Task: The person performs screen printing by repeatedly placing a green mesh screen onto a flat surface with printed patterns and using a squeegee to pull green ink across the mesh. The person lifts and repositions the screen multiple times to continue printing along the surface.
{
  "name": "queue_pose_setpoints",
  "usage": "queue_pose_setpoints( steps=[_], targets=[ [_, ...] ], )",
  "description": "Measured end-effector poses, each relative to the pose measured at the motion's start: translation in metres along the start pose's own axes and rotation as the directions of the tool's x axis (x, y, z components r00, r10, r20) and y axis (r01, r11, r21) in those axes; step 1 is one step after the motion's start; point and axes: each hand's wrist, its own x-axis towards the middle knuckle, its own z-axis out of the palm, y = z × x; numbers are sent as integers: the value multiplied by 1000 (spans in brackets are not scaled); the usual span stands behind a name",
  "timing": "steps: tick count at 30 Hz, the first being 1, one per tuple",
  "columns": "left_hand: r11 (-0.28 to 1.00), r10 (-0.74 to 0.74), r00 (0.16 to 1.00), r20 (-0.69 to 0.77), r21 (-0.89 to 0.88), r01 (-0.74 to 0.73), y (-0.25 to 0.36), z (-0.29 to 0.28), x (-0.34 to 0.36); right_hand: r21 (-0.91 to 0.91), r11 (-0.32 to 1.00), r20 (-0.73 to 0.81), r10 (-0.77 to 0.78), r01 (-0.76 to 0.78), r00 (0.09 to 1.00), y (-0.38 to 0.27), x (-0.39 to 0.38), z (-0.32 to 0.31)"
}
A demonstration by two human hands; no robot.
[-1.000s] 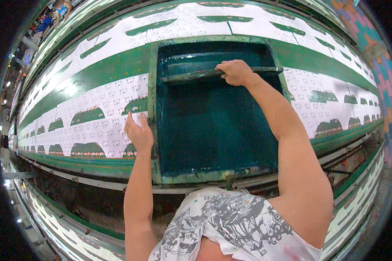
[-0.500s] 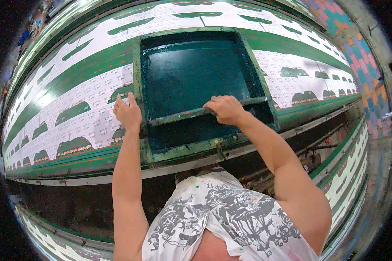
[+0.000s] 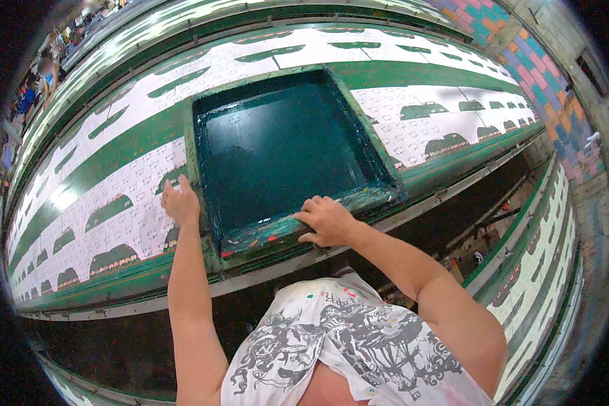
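Note:
A screen printing frame (image 3: 188, 135) with a dark green-blue mesh lies on the long table. My right hand (image 3: 329, 222) is closed around a paint-stained squeegee (image 3: 272, 232), which runs across the near end of the frame and tilts toward me. Its lower edge and part of the frame's near side are hidden. Beside the frame's left side rests my left hand (image 3: 181, 203), fingers apart, over white fabric (image 3: 139, 174) printed with small motifs. Nothing shows in that hand.
Printed white pieces (image 3: 446, 111) cover the green tabletop (image 3: 379, 74) on both sides. A metal rail (image 3: 128, 304) borders its near edge. Another table (image 3: 521, 284) stands at the lower right, beside a floor of coloured bricks (image 3: 541, 88). A person (image 3: 47, 78) is at the far left.
My right hand has drawn the squeegee toward me, from inside the frame to its near end. My left hand stays beside the frame. The whole view has shifted and turned a little.

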Motion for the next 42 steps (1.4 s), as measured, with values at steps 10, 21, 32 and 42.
queue_pose_setpoints(
  steps=[10,21,32,42],
  targets=[
    [974,-7,1000,-6,226,8,4,-11,-11,221,949,-280,-161,226,947,122,-32,-47],
    [889,55,998,-15,457,-42,31,-17,-19,431,896,-370,285,-109,884,277,-82,-48],
    [976,-151,977,151,180,123,-6,-11,-3,907,422,-288,656,-22,698,304,-83,9],
    [985,-151,964,220,-44,165,-35,-8,6,1000,-12,21,775,-18,632,298,-90,-19]
  ],
)
